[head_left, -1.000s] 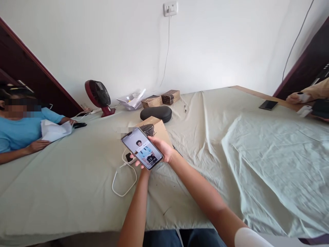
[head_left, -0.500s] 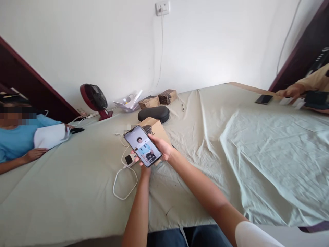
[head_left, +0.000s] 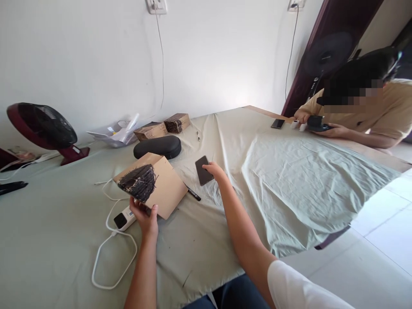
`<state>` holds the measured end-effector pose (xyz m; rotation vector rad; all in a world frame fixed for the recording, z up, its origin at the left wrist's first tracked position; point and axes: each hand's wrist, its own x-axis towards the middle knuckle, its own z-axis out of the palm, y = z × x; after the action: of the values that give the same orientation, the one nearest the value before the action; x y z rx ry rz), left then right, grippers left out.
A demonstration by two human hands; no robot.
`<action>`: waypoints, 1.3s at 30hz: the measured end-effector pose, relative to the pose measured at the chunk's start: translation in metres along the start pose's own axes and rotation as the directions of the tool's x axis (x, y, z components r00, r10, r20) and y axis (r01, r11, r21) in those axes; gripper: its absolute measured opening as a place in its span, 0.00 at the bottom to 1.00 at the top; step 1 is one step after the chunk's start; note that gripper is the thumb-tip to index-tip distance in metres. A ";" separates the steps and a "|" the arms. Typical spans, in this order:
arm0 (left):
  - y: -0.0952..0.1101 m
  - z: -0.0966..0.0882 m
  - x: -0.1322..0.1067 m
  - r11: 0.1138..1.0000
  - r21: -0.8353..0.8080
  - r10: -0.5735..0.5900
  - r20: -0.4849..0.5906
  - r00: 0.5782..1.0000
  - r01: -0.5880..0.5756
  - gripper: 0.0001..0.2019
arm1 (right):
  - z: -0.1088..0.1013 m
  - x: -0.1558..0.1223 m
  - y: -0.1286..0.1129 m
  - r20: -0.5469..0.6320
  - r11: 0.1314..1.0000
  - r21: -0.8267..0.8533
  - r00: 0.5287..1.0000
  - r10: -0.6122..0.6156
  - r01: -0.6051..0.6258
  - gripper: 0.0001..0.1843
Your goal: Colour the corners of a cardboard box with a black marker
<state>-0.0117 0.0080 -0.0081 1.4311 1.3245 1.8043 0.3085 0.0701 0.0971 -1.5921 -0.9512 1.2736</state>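
Observation:
My left hand (head_left: pixel 145 218) grips the lower near edge of a cardboard box (head_left: pixel 170 184), which is tilted and has a dark bristly patch on its side. To the right of the box, my right hand (head_left: pixel 214 169) holds a smartphone (head_left: pixel 204 171) by its right edge, thumb on top, its dark screen unlit. A black marker pen (head_left: pixel 193 194) lies on the cloth beside the box. Left of the box lies a white power strip (head_left: pixel 126 218) with a black end, and a white cable (head_left: pixel 93 274) loops from it.
A black hard case (head_left: pixel 157 147), two small boxes (head_left: pixel 177 123), a plastic tray (head_left: pixel 116 134) and a red fan (head_left: pixel 45 128) stand toward the wall. Far right, a co-worker (head_left: pixel 386 107) handles a dark object near another phone (head_left: pixel 277 123). The green tablecloth (head_left: pixel 305 184) is wrinkled.
My view has turned right. The phone, lit and held in both hands before, is now dark in my right hand, further right. My left hand has let go of it and taken hold of the box.

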 end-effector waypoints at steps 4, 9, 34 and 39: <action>-0.001 -0.001 0.000 1.000 -0.001 -0.021 -0.015 1.000 0.021 0.58 | 0.007 0.002 0.012 -0.055 0.982 -0.175 0.997 0.063 -0.072 0.19; 0.008 0.001 -0.005 0.997 -0.065 -0.042 -0.011 0.999 0.041 0.46 | 0.010 -0.016 -0.015 -0.021 0.947 -0.310 0.996 -0.088 0.078 0.31; 0.146 0.029 0.095 0.962 -0.270 0.094 0.215 0.972 -0.033 0.62 | -0.022 -0.070 -0.059 0.274 0.547 0.394 0.474 -0.837 0.738 0.79; 0.126 0.017 0.101 0.974 0.222 -0.038 0.351 0.936 -0.043 0.27 | -0.037 -0.070 -0.058 0.321 0.582 0.309 0.494 -0.808 0.752 0.70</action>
<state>-0.0064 0.0455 0.1502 1.7791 1.3645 1.3418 0.3287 0.0186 0.1780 -0.5604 -1.6028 0.9661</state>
